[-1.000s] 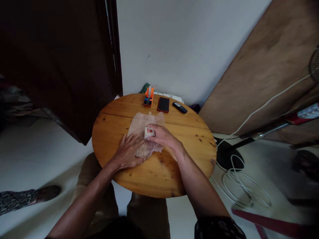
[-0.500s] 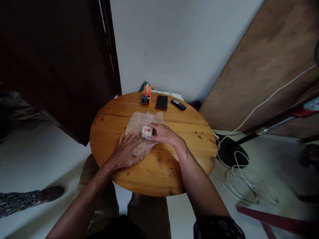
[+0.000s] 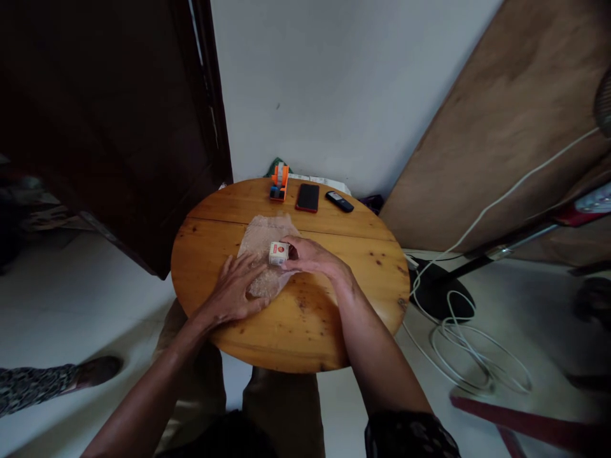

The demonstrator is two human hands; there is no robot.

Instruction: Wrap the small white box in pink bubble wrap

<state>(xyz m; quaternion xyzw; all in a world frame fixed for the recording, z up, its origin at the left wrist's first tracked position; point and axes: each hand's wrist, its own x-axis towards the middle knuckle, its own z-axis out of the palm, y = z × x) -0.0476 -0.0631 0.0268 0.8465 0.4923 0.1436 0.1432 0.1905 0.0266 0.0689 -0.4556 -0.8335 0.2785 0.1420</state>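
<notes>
A sheet of bubble wrap [image 3: 261, 236] lies on the round wooden table [image 3: 363, 286]. On it stands a small white box [image 3: 278, 253] with red print. My right hand [image 3: 312, 256] grips the box from its right side, thumb in front and fingers behind. To the left, my left hand [image 3: 238, 289] rests with fingers spread over the near left part of the bubble wrap, its fingertips close to the box. Part of the sheet is hidden beneath both hands.
An orange tape dispenser [image 3: 279, 182], a dark smartphone with a red edge [image 3: 307, 198] and a black keypad phone [image 3: 339, 201] lie along the table's far side, by the wall. A white cable [image 3: 468, 337] coils on the floor at right. Another person's foot [image 3: 99, 371] shows at left.
The bubble wrap's right part no longer spreads out flat beyond my right hand; the sheet looks narrower there. Box and hands keep nearly the same places, and the view has shifted slightly.
</notes>
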